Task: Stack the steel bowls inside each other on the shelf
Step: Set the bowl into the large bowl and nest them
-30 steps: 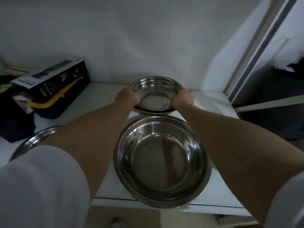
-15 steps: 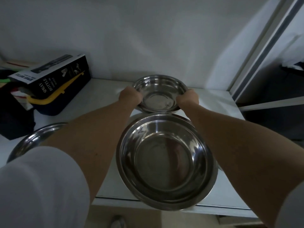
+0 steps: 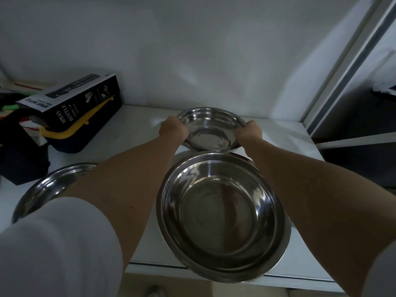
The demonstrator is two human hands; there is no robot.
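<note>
It looked like a home storage nook or pantry cupboard. A white laminate shelf (image 3: 132, 133) ran against a plain white wall (image 3: 192, 50), carrying shiny round steel bowls (image 3: 222, 213), a black cardboard box printed "SPRAY BOTTLE" (image 3: 70, 106) and a yellow-trimmed dark plastic container (image 3: 75, 133). A pale sliding door frame (image 3: 351, 67) stood at right.

small bowl (image 3: 212, 129): glossy steel | large bowl (image 3: 222, 217): glossy steel | shelf (image 3: 137, 133): smooth white | box (image 3: 70, 103): printed cardboard
</note>
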